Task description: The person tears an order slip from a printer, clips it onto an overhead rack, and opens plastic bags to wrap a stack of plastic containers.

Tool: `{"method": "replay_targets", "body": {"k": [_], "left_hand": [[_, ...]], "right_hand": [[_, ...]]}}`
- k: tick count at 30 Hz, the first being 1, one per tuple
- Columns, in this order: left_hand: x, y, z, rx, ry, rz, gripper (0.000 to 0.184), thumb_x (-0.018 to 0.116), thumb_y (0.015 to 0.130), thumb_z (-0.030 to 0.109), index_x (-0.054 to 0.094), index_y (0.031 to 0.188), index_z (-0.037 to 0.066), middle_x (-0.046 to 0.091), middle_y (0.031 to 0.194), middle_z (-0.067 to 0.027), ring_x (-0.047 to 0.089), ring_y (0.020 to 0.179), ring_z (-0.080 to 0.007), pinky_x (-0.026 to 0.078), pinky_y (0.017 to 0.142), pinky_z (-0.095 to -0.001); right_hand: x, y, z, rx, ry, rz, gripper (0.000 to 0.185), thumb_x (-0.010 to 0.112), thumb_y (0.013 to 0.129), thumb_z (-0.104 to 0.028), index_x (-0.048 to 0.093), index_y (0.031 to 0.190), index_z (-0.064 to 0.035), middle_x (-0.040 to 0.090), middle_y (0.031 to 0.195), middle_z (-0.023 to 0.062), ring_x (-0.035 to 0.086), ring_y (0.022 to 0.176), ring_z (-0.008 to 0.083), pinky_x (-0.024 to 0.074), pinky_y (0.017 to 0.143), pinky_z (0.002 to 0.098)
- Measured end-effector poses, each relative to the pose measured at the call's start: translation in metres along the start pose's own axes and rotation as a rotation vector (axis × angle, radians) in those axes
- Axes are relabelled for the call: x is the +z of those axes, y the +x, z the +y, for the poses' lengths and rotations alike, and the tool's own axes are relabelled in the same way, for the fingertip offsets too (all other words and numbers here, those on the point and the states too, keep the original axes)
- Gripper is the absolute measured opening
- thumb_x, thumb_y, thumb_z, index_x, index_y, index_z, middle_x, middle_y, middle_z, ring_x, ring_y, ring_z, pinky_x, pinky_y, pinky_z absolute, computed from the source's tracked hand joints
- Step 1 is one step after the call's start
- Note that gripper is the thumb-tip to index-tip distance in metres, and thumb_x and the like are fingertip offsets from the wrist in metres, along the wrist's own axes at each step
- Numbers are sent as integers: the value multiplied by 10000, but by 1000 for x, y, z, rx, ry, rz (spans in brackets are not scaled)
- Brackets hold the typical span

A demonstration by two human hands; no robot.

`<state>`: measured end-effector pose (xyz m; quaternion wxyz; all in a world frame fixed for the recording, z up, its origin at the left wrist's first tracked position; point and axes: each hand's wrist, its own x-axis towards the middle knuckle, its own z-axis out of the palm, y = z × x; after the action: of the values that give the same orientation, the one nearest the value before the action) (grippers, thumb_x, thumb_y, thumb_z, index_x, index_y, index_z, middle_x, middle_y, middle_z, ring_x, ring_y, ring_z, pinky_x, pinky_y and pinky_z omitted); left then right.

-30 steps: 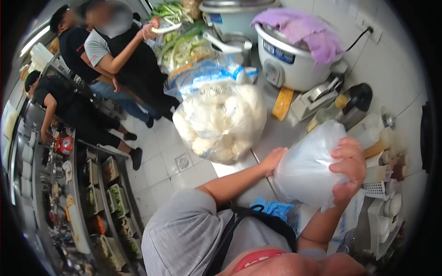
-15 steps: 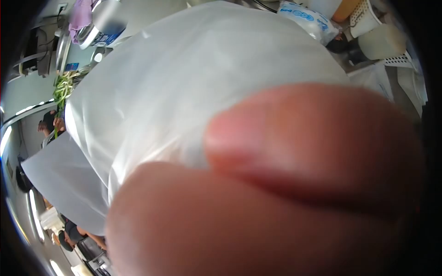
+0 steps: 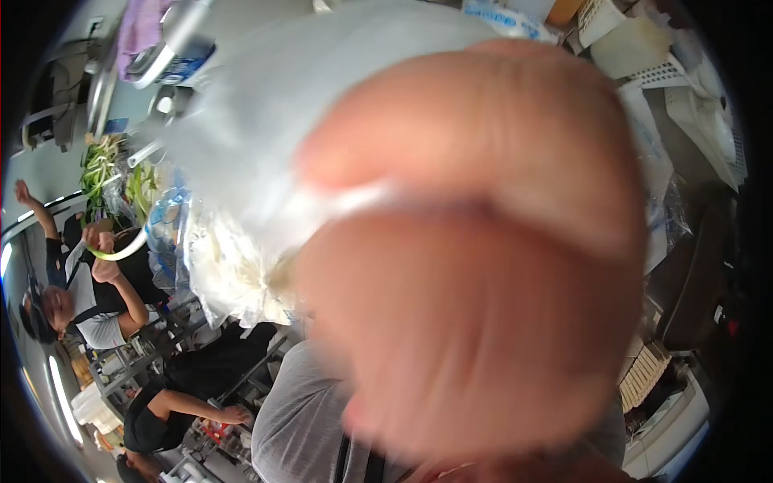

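Note:
My right hand [image 3: 475, 266] fills the middle of the head view, very close to the camera and blurred. Its thumb presses down against the curled fingers, pinching the edge of a translucent white plastic bag [image 3: 266, 97]. The bag spreads up and to the left of the hand, hiding much of the surface behind. Just left of the fingers lies a gathered clear bag of pale contents [image 3: 233, 266], which I cannot make out. My left hand does not show as a separate hand.
At left, a co-worker [image 3: 105, 298] holds a long green-white stalk near a pile of green onions [image 3: 105, 169]. Another person's arm [image 3: 193, 406] shows lower down. Upper right are white baskets [image 3: 684, 80]; a purple cloth [image 3: 141, 36] hangs upper left.
The pinching hand has moved up and turned, and the bag covers less of the view. The co-worker, the gathered bag and a grey-clothed body at the bottom now show.

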<state>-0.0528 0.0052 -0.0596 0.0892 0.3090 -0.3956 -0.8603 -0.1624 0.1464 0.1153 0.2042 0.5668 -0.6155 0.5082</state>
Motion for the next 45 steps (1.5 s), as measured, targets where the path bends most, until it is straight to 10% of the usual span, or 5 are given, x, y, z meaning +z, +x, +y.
{"method": "replay_targets", "body": {"k": [8,16,21,33,45], "left_hand": [[48,19,26,254,55,-159,242,346,868,200,488,786,22,552,741,-98,561,688,-175,462,621,-282],[38,-16,-27,345,294,8,209,474,824,251,496,787,46,483,601,-5,444,518,-84,384,468,-225],[36,-41,39,-73,-64,-223,244,476,804,291,459,664,92,421,542,11,409,409,-100,351,353,-236],[50,-9,61,180,395,-292,272,508,748,259,502,636,11,398,414,-38,350,281,-131,238,268,-274],[37,-28,74,70,431,-347,172,541,745,207,490,676,59,473,532,-12,467,417,-89,341,344,-213]], "right_hand": [[-34,68,-31,-3,-153,-40,62,550,544,-105,493,558,-86,539,863,96,510,844,291,402,689,356],[-27,85,-93,600,-561,-87,323,568,680,-213,511,954,-53,473,1015,171,459,937,321,373,798,367],[13,82,-87,436,-925,23,286,592,630,-247,530,835,-57,507,884,119,486,828,305,391,725,376],[-21,65,-39,245,-86,88,184,597,615,-119,480,703,-7,516,851,135,476,795,272,379,719,333],[23,85,-54,362,-747,223,283,619,634,-135,375,544,-22,525,740,92,485,705,275,376,652,348]]}}
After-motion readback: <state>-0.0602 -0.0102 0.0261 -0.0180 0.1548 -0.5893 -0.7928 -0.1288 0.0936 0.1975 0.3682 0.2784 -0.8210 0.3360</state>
